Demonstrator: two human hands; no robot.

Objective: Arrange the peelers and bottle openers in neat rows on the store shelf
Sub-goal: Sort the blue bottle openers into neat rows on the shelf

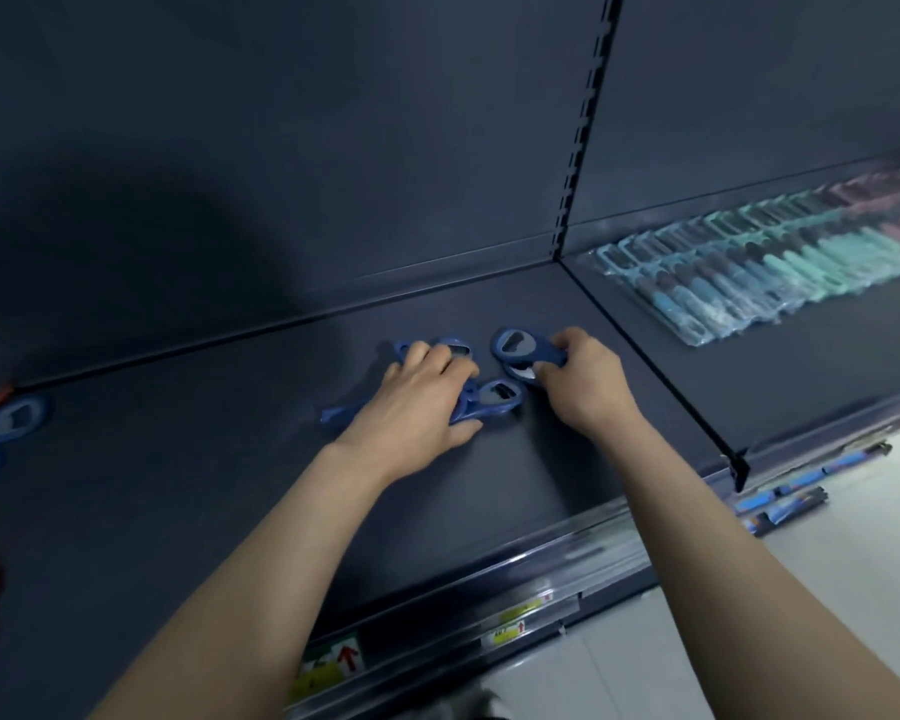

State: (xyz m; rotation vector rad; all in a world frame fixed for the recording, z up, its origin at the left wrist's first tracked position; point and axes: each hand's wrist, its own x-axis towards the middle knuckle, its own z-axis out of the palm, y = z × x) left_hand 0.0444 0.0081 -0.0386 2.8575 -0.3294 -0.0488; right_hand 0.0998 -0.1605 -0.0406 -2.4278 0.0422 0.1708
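Now L hand [422, 402] lies flat on blue openers [494, 400]; R hand [583, 381] curls round rightmost opener [515, 348].

The left hand [417, 407] lies over a cluster of blue bottle openers [494, 398], so their number and overlap cannot be told; only some heads and one handle tip show. The right hand [583, 381] curls round the handle of a separate blue opener [515, 346], hiding its end and most of a pale piece [524, 375] beneath, perhaps a second opener. At the left edge, red and blue openers [1, 423] are cut off and smeared. The packaged peelers [749, 275] are blurred, the shelf-edge labels [513, 627] unreadable.
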